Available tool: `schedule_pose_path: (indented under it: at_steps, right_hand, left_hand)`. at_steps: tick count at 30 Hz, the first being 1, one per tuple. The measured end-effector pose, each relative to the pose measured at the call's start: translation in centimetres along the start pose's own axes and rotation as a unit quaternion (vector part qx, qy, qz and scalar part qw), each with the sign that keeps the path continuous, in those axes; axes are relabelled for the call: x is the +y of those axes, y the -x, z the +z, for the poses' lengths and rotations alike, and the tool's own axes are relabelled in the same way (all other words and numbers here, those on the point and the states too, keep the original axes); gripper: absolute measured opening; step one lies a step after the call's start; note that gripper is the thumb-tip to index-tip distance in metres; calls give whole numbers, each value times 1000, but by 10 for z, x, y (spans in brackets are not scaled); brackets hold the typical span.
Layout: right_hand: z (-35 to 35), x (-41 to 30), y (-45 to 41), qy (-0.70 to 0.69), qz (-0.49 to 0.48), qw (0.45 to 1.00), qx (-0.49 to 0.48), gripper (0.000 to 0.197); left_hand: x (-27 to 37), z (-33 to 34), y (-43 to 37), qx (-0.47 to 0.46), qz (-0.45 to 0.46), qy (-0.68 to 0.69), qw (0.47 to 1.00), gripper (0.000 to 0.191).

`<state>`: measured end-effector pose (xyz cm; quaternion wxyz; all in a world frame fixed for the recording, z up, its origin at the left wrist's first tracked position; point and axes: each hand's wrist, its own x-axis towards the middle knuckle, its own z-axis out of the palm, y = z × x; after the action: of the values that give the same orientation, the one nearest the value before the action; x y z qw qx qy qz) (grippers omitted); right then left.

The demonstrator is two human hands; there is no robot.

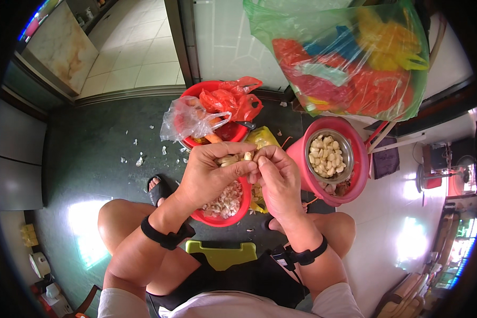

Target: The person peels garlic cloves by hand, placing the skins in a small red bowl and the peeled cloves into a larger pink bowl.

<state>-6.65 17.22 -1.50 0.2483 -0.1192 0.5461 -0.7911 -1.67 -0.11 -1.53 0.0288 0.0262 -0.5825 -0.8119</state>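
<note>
A garlic clove (248,156) is held up between the thumb and forefinger of my left hand (208,171). More cloves (227,160) show in the curl of that hand's fingers. My right hand (279,181) pinches at the clove's right side; its fingers partly hide what they grip. Below both hands, a red basin (246,204) holds a heap of papery garlic skins (224,202). To the right, a metal bowl (349,169) of peeled garlic cloves (326,157) rests in the top of a pink bucket (361,159), with skins beneath it.
Ahead, a red tub (190,89) holds plastic bags (230,99), a carrot (213,138) and a knife handle (247,125). A yellow bag (264,137) lies beside it. At upper right hangs a green bag (353,71) stuffed with bags. Skins (139,161) litter the dark floor.
</note>
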Motion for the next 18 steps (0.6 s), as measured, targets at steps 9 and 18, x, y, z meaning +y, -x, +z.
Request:
schedule_pose_path:
  at_steps: [9,18]
  right_hand:
    - [3,-7,-1,49,-73,995,48,7]
    - [12,-17,0,400,-300,863,80,12]
  left_hand:
    - [10,-1,1,33,59,-35,997,32]
    - [3,4,-2,78,221,-330,914,38]
